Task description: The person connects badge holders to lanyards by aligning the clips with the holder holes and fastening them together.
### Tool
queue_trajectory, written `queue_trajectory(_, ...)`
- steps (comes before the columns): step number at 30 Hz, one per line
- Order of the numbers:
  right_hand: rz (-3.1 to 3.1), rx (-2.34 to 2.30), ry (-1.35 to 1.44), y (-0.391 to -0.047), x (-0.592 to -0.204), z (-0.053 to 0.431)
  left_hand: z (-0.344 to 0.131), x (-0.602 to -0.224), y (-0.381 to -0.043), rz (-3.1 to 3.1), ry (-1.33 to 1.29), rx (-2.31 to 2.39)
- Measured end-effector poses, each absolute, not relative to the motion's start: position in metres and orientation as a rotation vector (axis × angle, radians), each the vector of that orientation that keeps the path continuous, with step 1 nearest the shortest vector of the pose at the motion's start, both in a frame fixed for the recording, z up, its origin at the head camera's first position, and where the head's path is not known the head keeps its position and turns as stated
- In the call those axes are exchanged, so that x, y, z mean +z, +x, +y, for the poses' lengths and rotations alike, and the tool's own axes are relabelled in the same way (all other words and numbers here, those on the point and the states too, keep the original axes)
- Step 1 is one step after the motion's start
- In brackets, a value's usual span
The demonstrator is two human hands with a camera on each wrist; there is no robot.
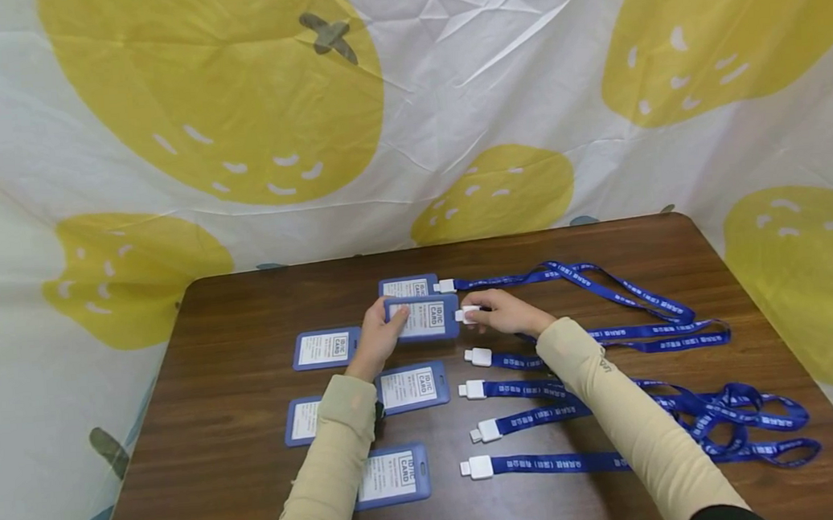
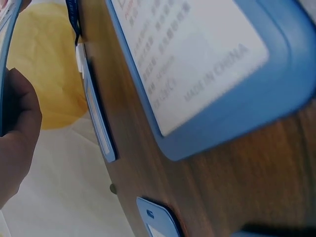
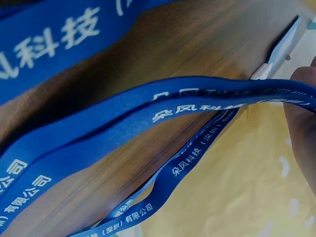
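Observation:
My left hand (image 1: 375, 342) grips a blue ID card holder (image 1: 420, 318), thumb on its face, above the table. My right hand (image 1: 509, 311) pinches the white clip (image 1: 469, 313) of a blue lanyard (image 3: 113, 116). The clip's tip meets the holder's right edge; whether it sits in the slot cannot be made out. In the left wrist view, the left hand (image 2: 22, 131) shows with the held holder edge-on. Fingers of the right hand (image 3: 303, 131) are partly cut off in the right wrist view. Just behind lies another holder (image 1: 400, 288) with a lanyard clip (image 1: 445, 286) at its edge.
More blue card holders (image 1: 326, 348) lie left on the brown table (image 1: 204, 436), some partly under the left forearm. Several lanyards (image 1: 540, 464) stretch across the right side, white clips (image 1: 480, 467) facing left, loops tangled at the far right. A fruit-patterned cloth (image 1: 327, 226) hangs behind.

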State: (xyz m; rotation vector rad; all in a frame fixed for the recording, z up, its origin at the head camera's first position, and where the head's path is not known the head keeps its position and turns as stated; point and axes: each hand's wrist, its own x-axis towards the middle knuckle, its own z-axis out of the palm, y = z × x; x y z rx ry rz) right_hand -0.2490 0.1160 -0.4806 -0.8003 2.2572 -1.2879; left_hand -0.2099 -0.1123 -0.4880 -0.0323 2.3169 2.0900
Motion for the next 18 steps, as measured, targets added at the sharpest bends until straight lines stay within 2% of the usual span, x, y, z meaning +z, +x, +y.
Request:
queue_trajectory(8, 2.237, -1.320, -0.788, -0.248, -0.480, 0.115, -0.113, -0.491, -0.209, 2.302, -0.018, 2.107)
queue_trajectory(15, 2.220, -1.358, -0.773, -0.235, -0.455, 0.110, -0.111, -0.480, -0.205, 2.307, 0.000, 2.117)
queue_trajectory(18, 2.208, -1.380, -0.765, -0.231, -0.448, 0.110, -0.110, -0.490, -0.210, 2.322, -0.013, 2.128)
